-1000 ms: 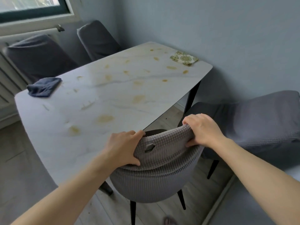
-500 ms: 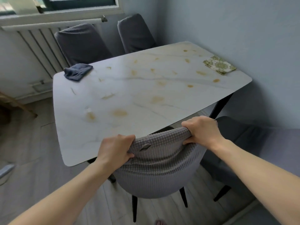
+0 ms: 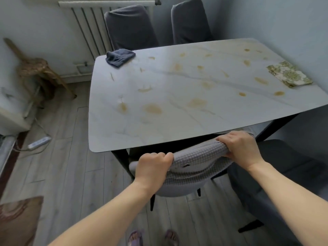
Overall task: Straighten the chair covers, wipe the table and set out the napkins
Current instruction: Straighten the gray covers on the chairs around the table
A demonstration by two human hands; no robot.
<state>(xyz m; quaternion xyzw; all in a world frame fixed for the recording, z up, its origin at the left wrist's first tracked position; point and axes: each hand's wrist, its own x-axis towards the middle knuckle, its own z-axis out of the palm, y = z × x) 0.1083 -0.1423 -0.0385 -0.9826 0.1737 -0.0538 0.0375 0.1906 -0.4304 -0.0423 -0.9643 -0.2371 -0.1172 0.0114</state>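
Observation:
A grey waffle-knit chair cover point(image 3: 195, 164) sits bunched over the backrest of the near chair, which is tucked under the table's front edge. My left hand point(image 3: 152, 167) grips the cover's left top corner and my right hand point(image 3: 241, 150) grips its right top corner. The white marble-look table point(image 3: 124, 132) carries several yellow-brown stains. A dark blue cloth point(image 3: 119, 57) lies crumpled at its far left corner. Folded green-patterned napkins point(image 3: 289, 75) rest near the right edge by the wall.
Two dark-covered chairs point(image 3: 130, 27) point(image 3: 190, 22) stand behind the table by a radiator point(image 3: 88, 23). Another dark chair point(image 3: 276, 173) is at my right. A wicker stool point(image 3: 35, 68) and a power strip point(image 3: 39, 142) are on the wooden floor at left.
The view has swung left and tilted down, so the radiator and floor show. The near chair has slid in under the table edge. Both hands keep their grip on the cover.

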